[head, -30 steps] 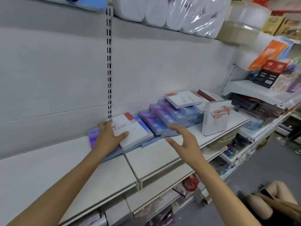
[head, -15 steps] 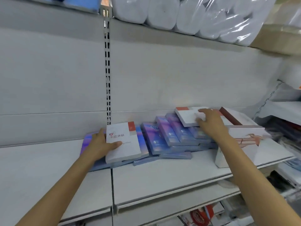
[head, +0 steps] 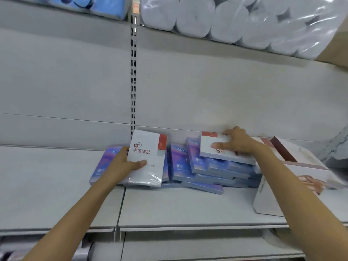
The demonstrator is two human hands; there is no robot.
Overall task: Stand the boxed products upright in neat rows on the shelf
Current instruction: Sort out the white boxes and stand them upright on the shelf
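My left hand (head: 124,163) grips a white box with a red corner (head: 148,157), tilted up off a flat purple-blue box (head: 105,162). To its right, several purple-blue boxes (head: 203,166) lie fanned flat on the grey shelf (head: 178,206). On top of that pile sits a second white box with a red strip (head: 214,148). My right hand (head: 237,143) holds it, thumb on its face and fingers over its far edge. My right forearm hides part of a large white and maroon box (head: 301,166).
The grey back panel with a slotted upright (head: 133,81) rises behind the boxes. Wrapped white paper rolls (head: 235,21) and a blue pack (head: 84,4) sit on the shelf above. Lower shelves with goods show beneath the front edge.
My left hand has lifted its white box from lying flat to a steeper tilt. My right hand swung from mid-air onto the second white box and now grips it. The view shifted left and closer.
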